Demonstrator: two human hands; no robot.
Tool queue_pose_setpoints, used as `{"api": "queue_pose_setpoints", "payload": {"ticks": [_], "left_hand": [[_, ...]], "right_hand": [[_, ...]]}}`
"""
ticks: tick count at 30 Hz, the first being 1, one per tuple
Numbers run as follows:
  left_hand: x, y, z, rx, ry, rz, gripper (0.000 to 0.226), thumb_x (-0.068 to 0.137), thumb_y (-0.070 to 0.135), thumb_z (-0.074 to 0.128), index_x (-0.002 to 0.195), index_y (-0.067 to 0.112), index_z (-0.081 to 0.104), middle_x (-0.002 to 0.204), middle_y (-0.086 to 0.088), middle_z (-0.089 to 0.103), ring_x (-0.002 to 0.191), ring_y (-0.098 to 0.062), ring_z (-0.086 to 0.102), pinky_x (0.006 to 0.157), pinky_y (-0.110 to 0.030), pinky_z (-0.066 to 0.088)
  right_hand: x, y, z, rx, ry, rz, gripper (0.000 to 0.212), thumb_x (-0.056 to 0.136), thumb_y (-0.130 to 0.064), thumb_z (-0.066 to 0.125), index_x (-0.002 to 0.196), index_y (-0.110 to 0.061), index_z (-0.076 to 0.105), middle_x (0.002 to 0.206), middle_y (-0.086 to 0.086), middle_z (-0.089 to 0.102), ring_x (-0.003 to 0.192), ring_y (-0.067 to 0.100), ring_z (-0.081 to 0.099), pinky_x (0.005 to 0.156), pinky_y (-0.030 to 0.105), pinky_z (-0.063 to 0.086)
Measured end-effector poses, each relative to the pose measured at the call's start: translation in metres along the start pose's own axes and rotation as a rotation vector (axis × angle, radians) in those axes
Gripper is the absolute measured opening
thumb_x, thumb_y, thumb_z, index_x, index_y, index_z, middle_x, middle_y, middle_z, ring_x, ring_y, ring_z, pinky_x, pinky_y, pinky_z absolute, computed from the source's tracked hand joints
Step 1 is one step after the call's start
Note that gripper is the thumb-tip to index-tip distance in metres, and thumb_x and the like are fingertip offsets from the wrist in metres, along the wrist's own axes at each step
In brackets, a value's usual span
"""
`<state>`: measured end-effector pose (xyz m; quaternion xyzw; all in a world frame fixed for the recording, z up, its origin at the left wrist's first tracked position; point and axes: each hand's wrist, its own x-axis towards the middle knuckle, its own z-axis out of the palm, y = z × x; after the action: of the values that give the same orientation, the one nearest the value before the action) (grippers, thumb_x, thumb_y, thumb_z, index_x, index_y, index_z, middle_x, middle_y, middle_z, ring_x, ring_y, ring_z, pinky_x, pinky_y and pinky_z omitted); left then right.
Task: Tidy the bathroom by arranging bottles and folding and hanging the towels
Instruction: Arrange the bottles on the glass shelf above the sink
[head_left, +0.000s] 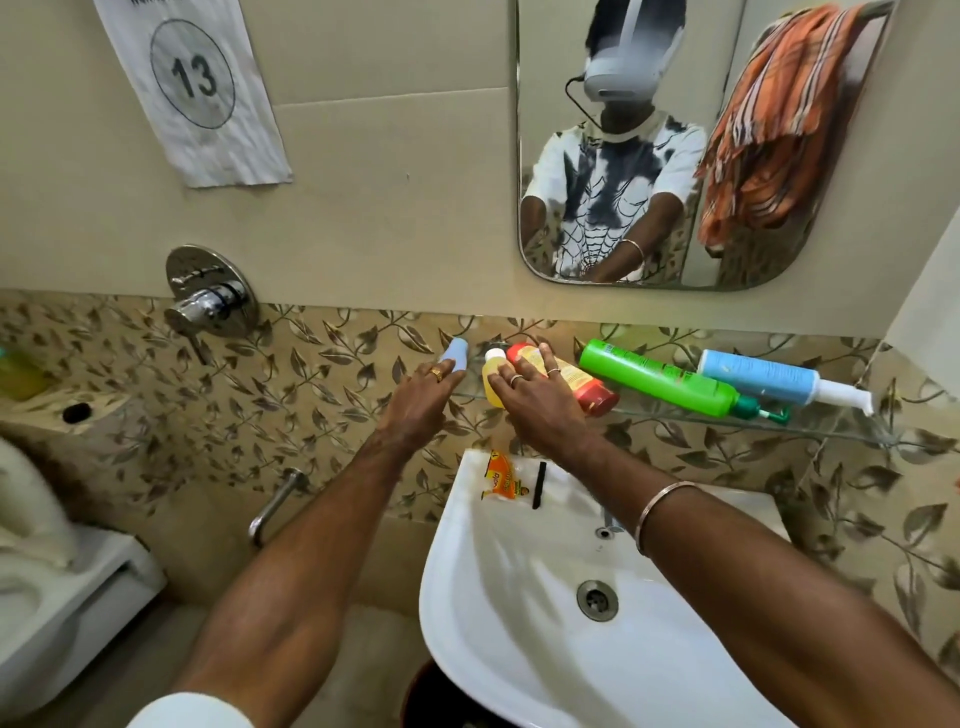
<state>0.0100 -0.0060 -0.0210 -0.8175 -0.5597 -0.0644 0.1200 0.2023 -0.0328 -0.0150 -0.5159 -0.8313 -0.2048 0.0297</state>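
our left hand (423, 392) pinches the pale blue bottle (454, 355) at the glass shelf's (810, 423) left end; right hand (530, 387), fingers spread, rests on the yellow bottle (492, 376).

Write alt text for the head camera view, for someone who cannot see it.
Two bare hands reach to a glass shelf above a white sink: the left hand holds a small blue bottle, the right hand rests on a yellow bottle and red bottle. Green and blue pump bottles lie flat alongside.

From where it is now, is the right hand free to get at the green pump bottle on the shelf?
Probably yes. The right hand rests on the yellow bottle and red-capped bottle; the green pump bottle lies just beyond, its side uncovered.
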Motion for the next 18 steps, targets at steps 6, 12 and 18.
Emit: {"api": "queue_pose_setpoints", "payload": {"ticks": [6, 12, 18], "left_hand": [[-0.009, -0.001, -0.006, -0.107, 0.195, 0.041, 0.056, 0.067, -0.008, 0.082, 0.119, 0.003, 0.065, 0.118, -0.022, 0.068, 0.102, -0.041, 0.064, 0.068, -0.043, 0.055], [-0.002, -0.016, -0.018, -0.139, 0.297, 0.149, 0.047, 0.067, -0.009, 0.082, 0.112, 0.001, 0.069, 0.11, -0.021, 0.073, 0.094, -0.04, 0.066, 0.059, -0.042, 0.056], [0.018, -0.037, -0.039, -0.176, 0.317, 0.148, 0.054, 0.075, -0.013, 0.072, 0.125, 0.004, 0.064, 0.118, -0.023, 0.069, 0.108, -0.039, 0.063, 0.076, -0.044, 0.057]], "right_hand": [[0.0, -0.001, -0.002, 0.038, 0.039, 0.015, 0.066, 0.09, -0.015, 0.064, 0.149, -0.011, 0.036, 0.153, 0.017, 0.045, 0.144, 0.036, 0.038, 0.119, 0.068, 0.009], [0.008, 0.0, -0.007, 0.071, 0.129, 0.029, 0.059, 0.091, -0.009, 0.059, 0.147, -0.005, 0.04, 0.147, 0.02, 0.051, 0.136, 0.036, 0.049, 0.119, 0.067, 0.015], [0.031, 0.005, -0.021, 0.13, 0.276, 0.055, 0.05, 0.087, 0.002, 0.059, 0.136, -0.009, 0.051, 0.115, 0.016, 0.072, 0.108, 0.032, 0.069, 0.119, 0.06, 0.024]]}}
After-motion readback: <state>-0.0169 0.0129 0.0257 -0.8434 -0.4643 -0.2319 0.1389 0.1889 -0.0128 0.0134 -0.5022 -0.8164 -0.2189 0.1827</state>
